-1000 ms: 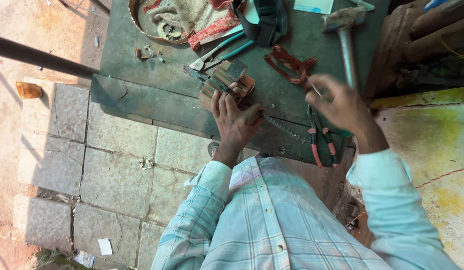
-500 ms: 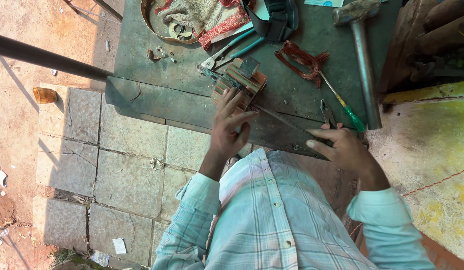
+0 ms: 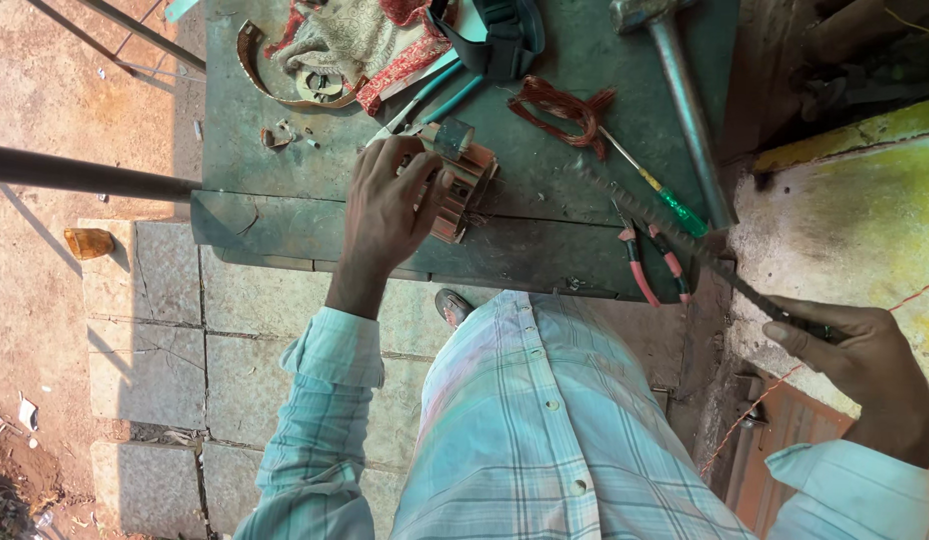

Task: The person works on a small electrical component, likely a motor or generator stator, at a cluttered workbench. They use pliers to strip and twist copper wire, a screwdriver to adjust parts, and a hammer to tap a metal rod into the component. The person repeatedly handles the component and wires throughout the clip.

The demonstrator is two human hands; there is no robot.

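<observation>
Left hand [image 3: 385, 205] forward, fingers [image 3: 417, 178] curled, right hand [image 3: 860, 355] drawn back, fisted

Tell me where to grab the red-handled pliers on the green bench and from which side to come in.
Grip the red-handled pliers by the two insulated handles, which splay toward the bench's near edge. Come from that edge, probably with the right hand once it sets down its long dark rod, which crosses just beside them. The metal jaws point away, toward the screwdriver, so that end is worse.

I'm at an outdoor repair workshop: my green metal workbench [image 3: 285, 215] stands on stone paving beside bare dirt, strewn with a hammer [image 3: 675, 75], pliers [image 3: 650, 260], a screwdriver [image 3: 660, 195], copper wire [image 3: 555, 105] and rags [image 3: 360, 40].
</observation>
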